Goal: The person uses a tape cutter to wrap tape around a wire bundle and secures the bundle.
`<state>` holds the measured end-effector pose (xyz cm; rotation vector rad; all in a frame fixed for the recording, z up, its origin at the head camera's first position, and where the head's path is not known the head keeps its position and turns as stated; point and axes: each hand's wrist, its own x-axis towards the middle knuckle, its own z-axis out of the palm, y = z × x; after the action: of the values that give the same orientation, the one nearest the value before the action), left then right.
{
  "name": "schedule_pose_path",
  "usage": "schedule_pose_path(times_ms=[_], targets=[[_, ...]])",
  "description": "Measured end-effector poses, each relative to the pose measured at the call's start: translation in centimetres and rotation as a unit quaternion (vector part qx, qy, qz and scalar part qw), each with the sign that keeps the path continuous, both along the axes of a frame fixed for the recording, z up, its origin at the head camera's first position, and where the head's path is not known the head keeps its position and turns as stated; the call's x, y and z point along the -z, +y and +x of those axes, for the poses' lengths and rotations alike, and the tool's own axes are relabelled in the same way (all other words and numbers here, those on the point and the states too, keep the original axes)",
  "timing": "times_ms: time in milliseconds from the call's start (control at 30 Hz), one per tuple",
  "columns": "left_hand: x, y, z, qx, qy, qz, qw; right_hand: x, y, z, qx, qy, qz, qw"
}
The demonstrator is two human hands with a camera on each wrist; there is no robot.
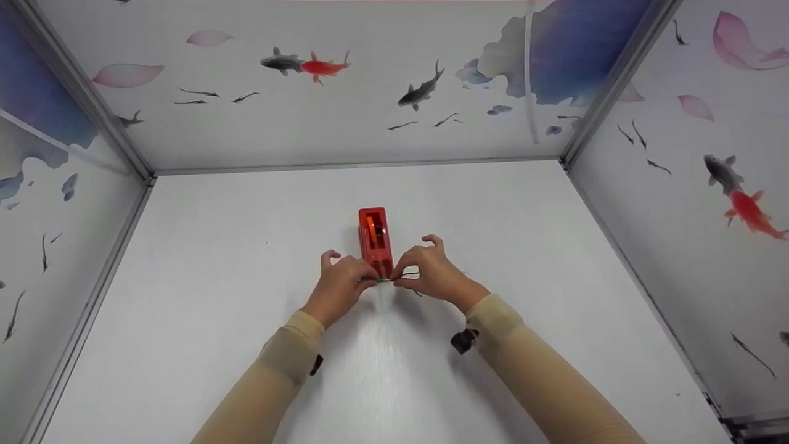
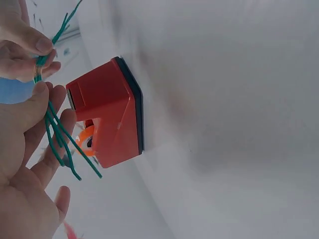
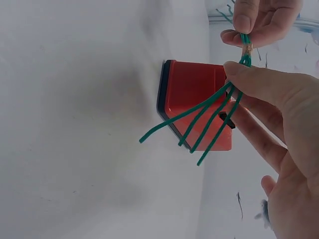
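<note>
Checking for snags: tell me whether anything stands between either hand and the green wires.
Nothing visible does: the left hand and right hand both pinch the green wires. The red tape dispenser stands beyond them, not between.

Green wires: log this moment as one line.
left hand: pinches green wires | right hand: pinches green wires | red tape dispenser: upright on white table, beyond hands

Green strands (image 3: 202,104); at their twelve o'clock, red dispenser (image 2: 107,99), orange reel (image 2: 83,139). White tabletop (image 1: 216,277). Tan sleeves (image 1: 536,364). Far wall (image 1: 357,120): red-and-grey fish pattern (image 1: 320,66).
</note>
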<state>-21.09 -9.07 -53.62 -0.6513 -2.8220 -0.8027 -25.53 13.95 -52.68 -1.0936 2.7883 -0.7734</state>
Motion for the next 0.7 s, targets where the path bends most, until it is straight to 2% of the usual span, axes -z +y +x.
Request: schedule_pose_path(times_ms=[100, 200, 333, 467, 567, 700], targets=[[0.01, 0.04, 0.03, 0.008, 0.045, -0.026, 0.9986, -0.01, -0.09, -0.07, 0.008, -0.027, 0.011, 0.9995], [-0.02, 0.11, 0.11, 0.013, 0.088, -0.062, 0.9941, -0.10, -0.15, -0.11, 0.006, -0.045, 0.022, 0.9987], [0.03, 0.31, 0.19, 0.013, 0.147, -0.110, 0.9829, -0.10, -0.07, -0.14, -0.004, -0.045, 0.029, 0.9986], [0.14, 0.46, 0.27, 0.014, 0.197, -0.129, 0.9718, -0.05, 0.08, -0.15, -0.025, -0.042, 0.016, 0.9987], [0.24, 0.49, 0.36, 0.012, 0.208, -0.133, 0.9690, 0.04, 0.13, -0.13, -0.038, -0.047, 0.007, 0.9982], [0.30, 0.52, 0.46, 0.002, 0.192, -0.135, 0.9721, -0.02, 0.10, -0.04, -0.038, -0.042, 0.010, 0.9983]])
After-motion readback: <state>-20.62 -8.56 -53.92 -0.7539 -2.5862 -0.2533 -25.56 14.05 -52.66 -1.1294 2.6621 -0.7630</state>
